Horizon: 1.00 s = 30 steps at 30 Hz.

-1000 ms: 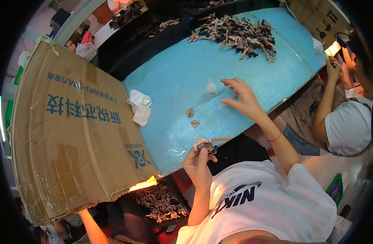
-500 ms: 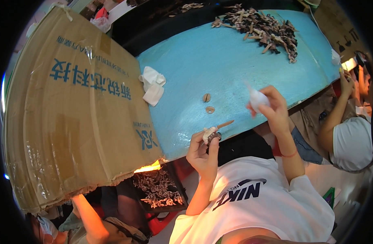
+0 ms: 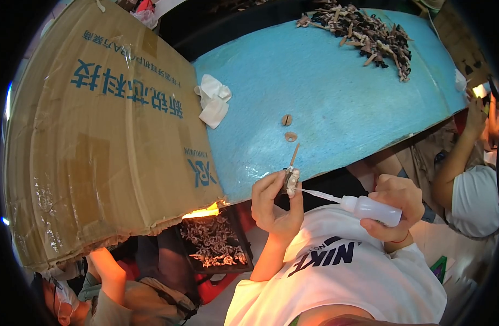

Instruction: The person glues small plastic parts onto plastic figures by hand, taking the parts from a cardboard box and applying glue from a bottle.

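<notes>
My right hand (image 3: 400,204) is curled snugly round a small white bottle (image 3: 379,211), its thin nozzle (image 3: 319,193) aimed left at a little figure (image 3: 292,182); I cannot tell whether the tip touches. At the near edge of the blue bench (image 3: 342,98), my left hand (image 3: 275,202) pinches that figure between thumb and fingers, a slim brown stick (image 3: 295,155) pointing away from me. Farther in lie a holed brown disc (image 3: 287,136) and a slotted one; by the left edge, white tissue (image 3: 214,100); near the far right corner, a heap of figures (image 3: 369,38).

both hands (image 3: 277,214) (image 3: 406,198) curled, near each other
</notes>
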Each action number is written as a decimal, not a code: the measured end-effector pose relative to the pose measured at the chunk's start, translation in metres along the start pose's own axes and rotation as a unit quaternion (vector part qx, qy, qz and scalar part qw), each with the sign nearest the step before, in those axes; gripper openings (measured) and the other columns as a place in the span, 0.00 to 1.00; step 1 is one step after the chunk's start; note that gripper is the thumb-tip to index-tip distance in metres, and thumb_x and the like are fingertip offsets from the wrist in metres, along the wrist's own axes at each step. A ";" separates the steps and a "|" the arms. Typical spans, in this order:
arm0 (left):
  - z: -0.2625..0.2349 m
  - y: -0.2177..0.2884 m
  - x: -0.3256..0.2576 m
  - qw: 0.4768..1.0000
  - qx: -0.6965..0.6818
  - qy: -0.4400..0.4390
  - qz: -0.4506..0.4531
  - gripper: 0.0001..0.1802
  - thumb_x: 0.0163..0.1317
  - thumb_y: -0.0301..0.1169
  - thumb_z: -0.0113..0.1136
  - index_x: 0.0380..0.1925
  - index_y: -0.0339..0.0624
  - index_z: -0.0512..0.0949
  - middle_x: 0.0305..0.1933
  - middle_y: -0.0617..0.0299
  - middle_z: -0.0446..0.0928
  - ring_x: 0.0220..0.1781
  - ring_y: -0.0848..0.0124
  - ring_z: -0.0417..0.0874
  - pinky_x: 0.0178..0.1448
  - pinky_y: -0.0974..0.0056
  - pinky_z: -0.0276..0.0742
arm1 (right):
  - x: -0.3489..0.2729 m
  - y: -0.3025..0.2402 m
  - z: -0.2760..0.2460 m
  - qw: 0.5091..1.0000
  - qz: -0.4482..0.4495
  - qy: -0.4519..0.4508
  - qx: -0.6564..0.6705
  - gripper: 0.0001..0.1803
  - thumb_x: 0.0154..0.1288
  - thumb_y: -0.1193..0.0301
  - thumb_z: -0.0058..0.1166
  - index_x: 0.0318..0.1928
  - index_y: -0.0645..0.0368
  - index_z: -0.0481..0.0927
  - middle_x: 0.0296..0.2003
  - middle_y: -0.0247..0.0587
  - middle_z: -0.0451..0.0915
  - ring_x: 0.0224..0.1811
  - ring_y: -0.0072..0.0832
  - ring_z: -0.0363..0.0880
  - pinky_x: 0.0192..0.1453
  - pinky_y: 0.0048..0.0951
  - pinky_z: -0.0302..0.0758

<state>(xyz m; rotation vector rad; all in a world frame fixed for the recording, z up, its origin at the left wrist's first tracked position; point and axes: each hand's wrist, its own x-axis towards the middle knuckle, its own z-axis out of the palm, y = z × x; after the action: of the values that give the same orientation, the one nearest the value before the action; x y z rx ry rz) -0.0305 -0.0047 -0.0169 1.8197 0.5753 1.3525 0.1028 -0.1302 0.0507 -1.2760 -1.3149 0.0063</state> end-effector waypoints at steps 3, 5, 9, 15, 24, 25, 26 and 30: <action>-0.002 0.001 0.000 1.000 0.017 -0.004 0.008 0.18 0.46 0.15 0.60 0.40 0.32 0.74 0.40 0.51 0.73 0.40 0.66 0.76 0.43 0.68 0.74 | 0.000 0.000 0.001 1.000 -0.014 -0.010 -0.012 0.18 0.36 0.75 0.67 0.30 0.65 0.75 0.13 0.35 0.67 0.09 0.26 0.62 0.13 0.22 0.54; -0.002 0.002 -0.001 1.000 0.017 -0.004 -0.005 0.18 0.45 0.15 0.60 0.40 0.33 0.74 0.40 0.51 0.73 0.41 0.66 0.76 0.44 0.67 0.74 | 0.000 0.001 0.001 0.999 -0.020 -0.019 -0.026 0.18 0.36 0.75 0.67 0.30 0.65 0.75 0.13 0.35 0.67 0.10 0.25 0.62 0.13 0.22 0.54; -0.002 0.002 -0.001 1.000 0.022 -0.002 0.001 0.18 0.45 0.15 0.60 0.40 0.33 0.74 0.41 0.51 0.73 0.41 0.66 0.76 0.44 0.67 0.74 | 0.002 0.000 0.003 0.999 -0.023 -0.017 -0.022 0.18 0.36 0.75 0.67 0.30 0.65 0.74 0.13 0.35 0.67 0.09 0.25 0.61 0.12 0.22 0.54; -0.003 0.001 -0.002 1.000 0.027 -0.009 0.007 0.19 0.45 0.15 0.60 0.41 0.33 0.74 0.41 0.51 0.73 0.41 0.66 0.76 0.44 0.67 0.74 | 0.003 0.000 0.003 0.999 -0.018 -0.034 -0.030 0.19 0.36 0.75 0.67 0.31 0.65 0.74 0.12 0.35 0.67 0.09 0.26 0.61 0.12 0.22 0.54; -0.003 -0.001 -0.004 1.000 0.014 -0.015 0.001 0.19 0.46 0.15 0.59 0.42 0.32 0.74 0.42 0.51 0.72 0.41 0.66 0.76 0.44 0.67 0.74 | 0.004 0.001 0.005 0.998 -0.026 -0.042 -0.034 0.19 0.35 0.74 0.68 0.31 0.65 0.74 0.13 0.35 0.67 0.09 0.26 0.61 0.12 0.23 0.55; -0.003 -0.001 -0.004 1.000 0.011 -0.015 0.001 0.19 0.46 0.15 0.59 0.42 0.32 0.74 0.42 0.50 0.72 0.41 0.66 0.76 0.44 0.67 0.74 | 0.004 0.001 0.005 0.998 -0.027 -0.046 -0.036 0.19 0.36 0.74 0.68 0.31 0.65 0.74 0.13 0.35 0.67 0.09 0.26 0.61 0.12 0.23 0.55; -0.004 -0.002 -0.004 1.000 0.008 -0.015 0.001 0.19 0.46 0.15 0.58 0.42 0.32 0.74 0.42 0.50 0.72 0.41 0.66 0.76 0.44 0.67 0.74 | 0.003 0.002 0.005 0.998 -0.027 -0.046 -0.035 0.19 0.36 0.74 0.68 0.31 0.65 0.74 0.13 0.35 0.67 0.09 0.26 0.61 0.12 0.23 0.55; -0.004 -0.002 -0.004 1.000 0.010 -0.019 0.003 0.19 0.46 0.15 0.58 0.42 0.32 0.74 0.42 0.50 0.72 0.41 0.65 0.76 0.44 0.67 0.74 | 0.002 0.000 0.003 0.997 -0.024 -0.058 -0.041 0.20 0.35 0.73 0.68 0.31 0.65 0.74 0.13 0.36 0.67 0.09 0.26 0.61 0.12 0.23 0.56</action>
<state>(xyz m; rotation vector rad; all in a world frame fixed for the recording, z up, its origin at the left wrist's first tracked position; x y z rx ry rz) -0.0351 -0.0050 -0.0200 1.8607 0.5656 1.3173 0.1015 -0.1272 0.0516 -1.3310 -1.4583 -0.0070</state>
